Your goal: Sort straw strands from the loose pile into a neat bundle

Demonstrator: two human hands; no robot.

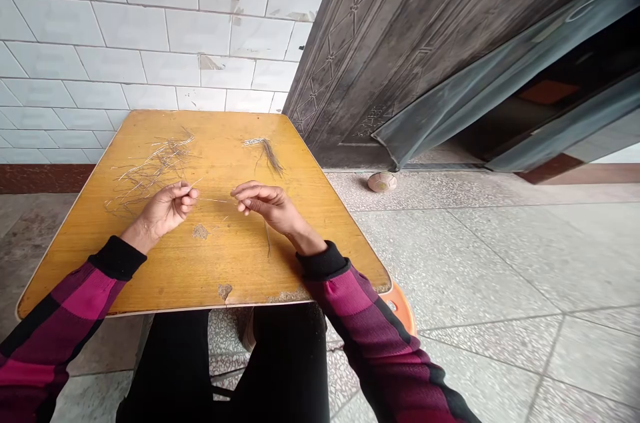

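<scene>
1. Over a worn yellow tabletop [75,263], the left hand [167,209] and right hand [270,206] hang apart, fingertips pinched; any strand held is too thin to tell.
2. Ahead, loose pale fibres [155,169] lie leftward, a dark-tipped bundle [267,155] rightward.

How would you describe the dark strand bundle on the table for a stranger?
On the yellow wooden table, find the far edge nearest the dark metal door. There lies a tight bundle of strands, dark-tipped, unlike the loose pale strands scattered to its left.

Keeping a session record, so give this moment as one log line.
left hand: curled, beside thin fibres | right hand: curled, facing left hand | fibre tuft: beyond right hand | surface: yellow tabletop
</scene>
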